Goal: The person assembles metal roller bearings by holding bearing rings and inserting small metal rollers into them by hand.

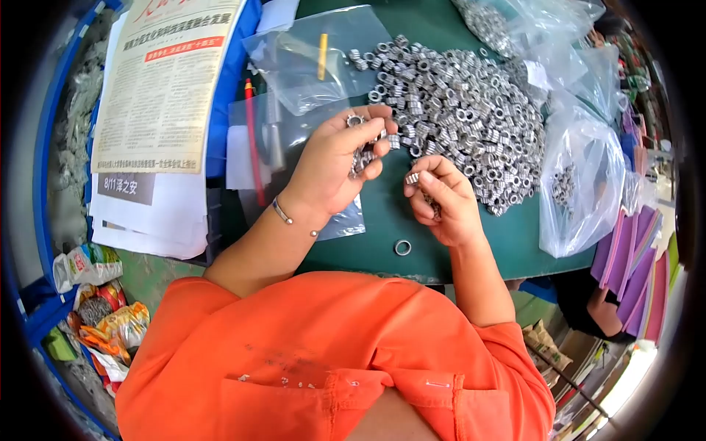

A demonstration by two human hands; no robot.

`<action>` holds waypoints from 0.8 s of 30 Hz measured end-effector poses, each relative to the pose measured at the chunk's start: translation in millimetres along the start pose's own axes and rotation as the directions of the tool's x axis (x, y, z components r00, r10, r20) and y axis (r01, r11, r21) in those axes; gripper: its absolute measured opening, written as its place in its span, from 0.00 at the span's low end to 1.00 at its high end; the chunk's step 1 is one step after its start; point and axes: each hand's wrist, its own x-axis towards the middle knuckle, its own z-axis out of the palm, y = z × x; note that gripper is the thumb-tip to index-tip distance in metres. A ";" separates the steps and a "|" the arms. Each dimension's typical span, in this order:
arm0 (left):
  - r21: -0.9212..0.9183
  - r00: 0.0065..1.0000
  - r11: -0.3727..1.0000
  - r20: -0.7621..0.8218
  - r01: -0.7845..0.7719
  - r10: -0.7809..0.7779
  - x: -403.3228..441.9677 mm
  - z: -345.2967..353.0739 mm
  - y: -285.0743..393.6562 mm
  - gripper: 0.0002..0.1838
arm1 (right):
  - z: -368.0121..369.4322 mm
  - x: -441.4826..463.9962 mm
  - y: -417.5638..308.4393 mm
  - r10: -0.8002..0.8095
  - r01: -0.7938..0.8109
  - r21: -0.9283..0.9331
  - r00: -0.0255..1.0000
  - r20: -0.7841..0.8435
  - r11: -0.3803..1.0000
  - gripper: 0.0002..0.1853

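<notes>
My left hand [342,151] is closed around several small metal rings [359,160], with one more showing near the index finger. My right hand [445,198] pinches a single ridged metal ring [412,178] between thumb and fingertips, and more metal shows under its curled fingers. Just beyond both hands spreads a large pile of metal rings [463,110] on the green table [346,256]. One plain, smoother-looking ring [402,248] lies apart near the table's front edge, below my right hand.
Clear plastic bags [581,176] with rings inside stand at the right. Flat plastic bags [309,55] lie at the back left, one under a yellow stick [323,56]. A red pencil [254,140] lies beside a newspaper [165,88] on a blue bin.
</notes>
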 end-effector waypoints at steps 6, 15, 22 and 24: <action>0.186 0.984 0.969 0.034 0.166 -0.175 -2.2 10.3 -25.7 0.07 | -16.5 -15.5 5.2 -0.038 0.015 0.351 0.998 0.059 0.936 0.07; 0.320 0.961 0.923 0.105 0.212 -0.257 -5.2 7.5 -36.8 0.08 | -22.4 -20.7 11.3 -0.146 0.107 0.403 0.987 0.067 0.909 0.07; 0.180 0.957 0.949 0.080 0.259 -0.277 -5.0 8.6 -35.9 0.09 | -19.4 -20.6 6.5 -0.197 0.142 0.508 0.979 0.056 0.850 0.08; 0.144 0.955 0.953 0.093 0.267 -0.281 -4.1 7.3 -35.2 0.09 | -18.1 -18.6 6.2 -0.254 0.221 0.356 0.966 0.049 0.908 0.05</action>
